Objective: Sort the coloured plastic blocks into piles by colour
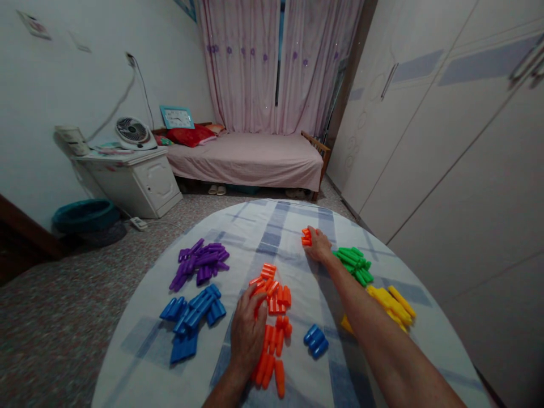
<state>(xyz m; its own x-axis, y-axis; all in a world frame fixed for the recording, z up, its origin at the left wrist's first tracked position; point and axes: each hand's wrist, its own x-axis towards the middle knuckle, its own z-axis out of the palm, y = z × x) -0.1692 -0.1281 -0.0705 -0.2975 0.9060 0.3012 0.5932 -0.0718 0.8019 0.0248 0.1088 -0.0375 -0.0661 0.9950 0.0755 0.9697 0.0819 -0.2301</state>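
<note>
Orange plastic pieces, short ribbed tube-like blocks, lie in a loose pile at the middle of the table. At the pile's left edge my left hand curls its fingers and thumb around some of them. Further out on the cloth, my right hand grips a small cluster of orange pieces from above; its fingertips are partly hidden. Three joined blue pieces sit right of the orange pile. Green pieces and yellow pieces lie beside my right forearm, which covers part of the yellow heap.
Purple pieces and a blue heap lie on the left of the round table, on its checked cloth. Beyond stand a bed, a white cabinet with a fan, and a wardrobe on the right.
</note>
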